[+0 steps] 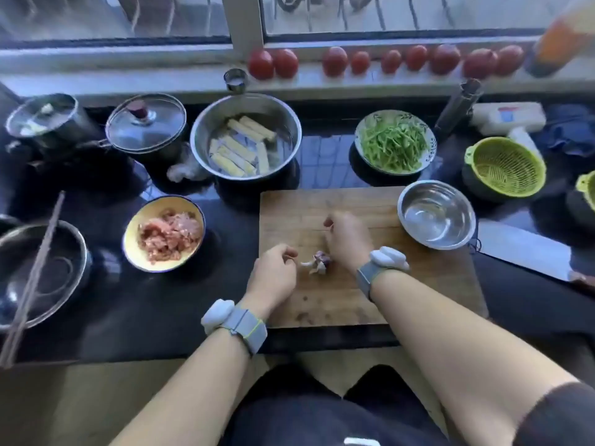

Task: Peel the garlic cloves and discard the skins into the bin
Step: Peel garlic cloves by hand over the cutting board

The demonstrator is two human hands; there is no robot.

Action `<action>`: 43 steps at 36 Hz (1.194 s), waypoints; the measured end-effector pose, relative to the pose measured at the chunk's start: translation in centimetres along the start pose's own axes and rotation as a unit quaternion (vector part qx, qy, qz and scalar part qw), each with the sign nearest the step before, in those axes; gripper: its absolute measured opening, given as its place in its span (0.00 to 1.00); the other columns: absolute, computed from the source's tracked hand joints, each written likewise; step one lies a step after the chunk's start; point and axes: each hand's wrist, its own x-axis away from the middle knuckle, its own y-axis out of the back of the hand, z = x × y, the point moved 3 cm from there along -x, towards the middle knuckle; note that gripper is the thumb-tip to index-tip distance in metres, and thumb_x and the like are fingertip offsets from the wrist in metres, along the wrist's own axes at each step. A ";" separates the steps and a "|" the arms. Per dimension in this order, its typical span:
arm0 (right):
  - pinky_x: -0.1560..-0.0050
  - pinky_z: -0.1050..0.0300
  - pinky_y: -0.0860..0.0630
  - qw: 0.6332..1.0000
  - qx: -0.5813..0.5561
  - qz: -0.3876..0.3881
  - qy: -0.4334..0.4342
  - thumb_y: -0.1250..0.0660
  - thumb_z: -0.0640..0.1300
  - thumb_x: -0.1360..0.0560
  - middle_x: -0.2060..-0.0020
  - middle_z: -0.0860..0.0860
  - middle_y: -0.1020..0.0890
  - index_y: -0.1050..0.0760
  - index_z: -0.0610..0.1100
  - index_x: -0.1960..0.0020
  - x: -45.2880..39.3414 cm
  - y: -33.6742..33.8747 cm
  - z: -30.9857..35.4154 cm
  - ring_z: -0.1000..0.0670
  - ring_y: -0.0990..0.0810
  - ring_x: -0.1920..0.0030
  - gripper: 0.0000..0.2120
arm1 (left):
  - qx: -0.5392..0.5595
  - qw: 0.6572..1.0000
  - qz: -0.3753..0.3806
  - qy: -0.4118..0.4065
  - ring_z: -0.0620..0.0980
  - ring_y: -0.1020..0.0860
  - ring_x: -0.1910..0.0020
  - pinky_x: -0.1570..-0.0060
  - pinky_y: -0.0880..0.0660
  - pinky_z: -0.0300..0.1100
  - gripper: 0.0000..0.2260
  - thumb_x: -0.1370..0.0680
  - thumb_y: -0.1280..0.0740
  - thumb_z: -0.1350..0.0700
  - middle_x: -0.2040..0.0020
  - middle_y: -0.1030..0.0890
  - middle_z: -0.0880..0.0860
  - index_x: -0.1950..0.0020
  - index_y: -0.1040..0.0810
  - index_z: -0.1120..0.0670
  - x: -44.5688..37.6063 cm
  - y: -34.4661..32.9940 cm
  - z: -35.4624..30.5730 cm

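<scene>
Fingers [289, 252] of the left hand [273, 278] were curled narrow, their grip unclear, beside the garlic cloves [318, 263] on the cutting board [418, 284], while the right hand [347, 239], fingers bent loosely, hovered just beyond the cloves, its hold impossible to tell; steel bowl [436, 214] lay right of both.

Single head-worn wide-angle view, looking forward and steeply down over cutting board [370, 294] and counter [225, 317]; window ahead.

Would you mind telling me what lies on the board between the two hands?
In the head view, the garlic with its loose skins lies on the cutting board between the left hand and right hand.
</scene>
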 end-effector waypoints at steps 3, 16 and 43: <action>0.53 0.49 0.25 1.000 0.008 0.000 0.001 0.31 0.42 0.24 0.52 0.44 0.21 0.23 0.44 0.50 -0.5 -0.2 -0.1 0.39 0.22 0.50 0.04 | 0.010 1.000 0.013 0.006 0.51 0.18 0.50 0.47 0.21 0.45 0.12 0.24 0.40 0.57 0.52 0.15 0.46 0.49 0.19 0.45 -0.8 0.1 0.0; 0.64 0.58 0.21 0.860 -0.477 0.153 -0.094 0.32 0.33 0.21 0.65 0.43 0.20 0.21 0.30 0.50 3.3 6.3 -2.0 0.49 0.21 0.66 0.05 | 0.217 0.973 -0.064 -0.037 0.40 0.20 0.64 0.61 0.26 0.30 0.07 0.20 0.33 0.62 0.60 0.16 0.49 0.49 0.17 0.53 2.7 -1.7 -7.5; 0.61 0.55 0.20 0.762 -0.588 0.240 -0.125 0.33 0.37 0.20 0.62 0.42 0.19 0.21 0.35 0.50 6.3 10.5 -4.1 0.49 0.21 0.65 0.05 | 0.475 0.877 0.069 0.021 0.56 0.21 0.65 0.56 0.24 0.49 0.02 0.22 0.31 0.64 0.63 0.20 0.60 0.54 0.22 0.59 3.4 -4.4 -11.6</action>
